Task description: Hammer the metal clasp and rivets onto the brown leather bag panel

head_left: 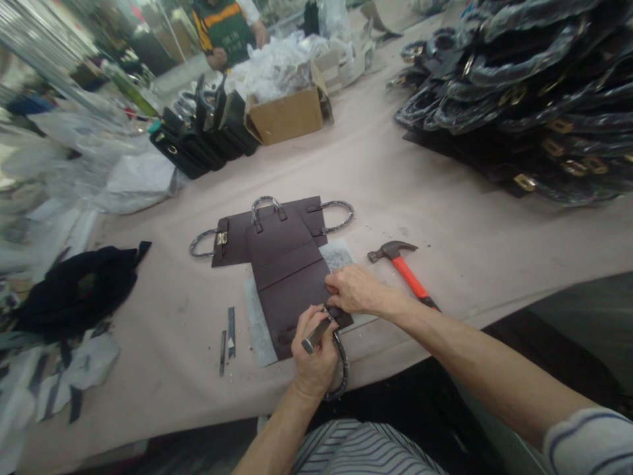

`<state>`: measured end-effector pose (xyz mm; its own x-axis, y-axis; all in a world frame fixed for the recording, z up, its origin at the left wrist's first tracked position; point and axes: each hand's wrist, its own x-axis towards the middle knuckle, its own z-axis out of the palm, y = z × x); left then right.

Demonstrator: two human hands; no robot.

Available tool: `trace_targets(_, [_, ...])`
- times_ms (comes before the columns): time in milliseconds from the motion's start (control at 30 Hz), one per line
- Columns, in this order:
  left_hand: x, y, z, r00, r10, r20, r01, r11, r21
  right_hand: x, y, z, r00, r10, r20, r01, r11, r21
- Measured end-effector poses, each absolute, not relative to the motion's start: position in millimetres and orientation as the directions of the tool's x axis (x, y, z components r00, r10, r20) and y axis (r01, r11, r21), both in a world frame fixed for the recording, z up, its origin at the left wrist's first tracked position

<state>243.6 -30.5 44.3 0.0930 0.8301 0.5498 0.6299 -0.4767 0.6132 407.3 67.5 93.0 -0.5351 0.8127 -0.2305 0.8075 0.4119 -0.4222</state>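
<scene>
Two hands meet at the near-right corner of the dark panel (297,284), whose long axis runs away from the near edge of the bench (171,336). The left hand (315,363) grips a metal rod (315,336), fingers closed; the right hand (353,289), just beyond, is curled, its hold hidden.

My head-worn camera, the sole view, looks forward and down over the surface (368,168), my left grip (316,353) and right grip (355,288) at close range below center, a co-worker (228,33) farther off at the top edge
</scene>
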Motion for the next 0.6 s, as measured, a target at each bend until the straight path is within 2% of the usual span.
trace_targets(167, [242, -29, 45, 0.096, 0.835, 0.541, 0.633, -0.471, 0.614, 405, 68, 97, -0.572, 0.783, -0.245, 0.802, 0.471, -0.368])
trace_targets(300, [241, -28, 44, 0.111, 0.839, 0.533, 0.616, -0.479, 0.626, 401, 77, 102, -0.589, 0.740, -0.324, 0.804, 0.499, -0.323])
trace_targets(600, [238, -25, 44, 0.149, 0.835, 0.530, 0.569, -0.511, 0.645, 388, 102, 109, -0.633, 0.661, -0.403, 0.774, 0.544, -0.324])
